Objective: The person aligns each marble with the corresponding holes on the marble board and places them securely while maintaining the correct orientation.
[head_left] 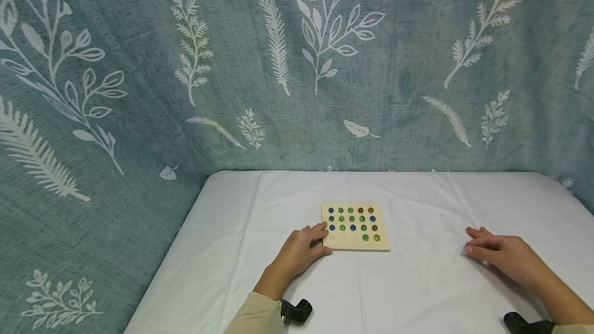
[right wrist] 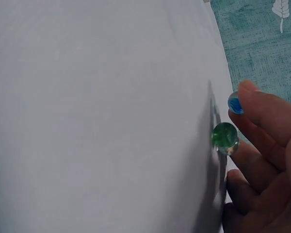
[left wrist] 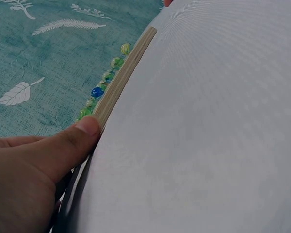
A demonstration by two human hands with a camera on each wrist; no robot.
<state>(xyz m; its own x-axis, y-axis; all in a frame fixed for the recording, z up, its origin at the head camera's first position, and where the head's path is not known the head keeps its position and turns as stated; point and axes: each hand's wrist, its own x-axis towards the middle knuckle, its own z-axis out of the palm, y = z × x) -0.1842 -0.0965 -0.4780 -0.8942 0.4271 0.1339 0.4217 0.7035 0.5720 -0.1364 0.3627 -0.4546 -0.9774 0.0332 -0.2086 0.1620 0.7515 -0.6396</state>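
A pale wooden board [head_left: 355, 246] with rows of glass marbles lies flat on the table. Blue, green and amber marbles sit in its hollows; the near row shows bare hollows at left and two green marbles [head_left: 370, 237] at right. My left hand [head_left: 297, 251] holds the board's near-left corner, the thumb pressed to its front edge in the left wrist view. Off to the board's right, my right hand [head_left: 506, 254] pinches a blue marble [right wrist: 236, 103] between thumb and finger. A green marble [right wrist: 225, 135] shows beside the lower fingers, overlapping another clear one.
A white cloth [head_left: 417, 293] with creases covers the table. Blue-green curtains [head_left: 297, 133] with white leaf prints hang behind and to the left. Black wrist mounts [head_left: 297, 311] sit below both hands.
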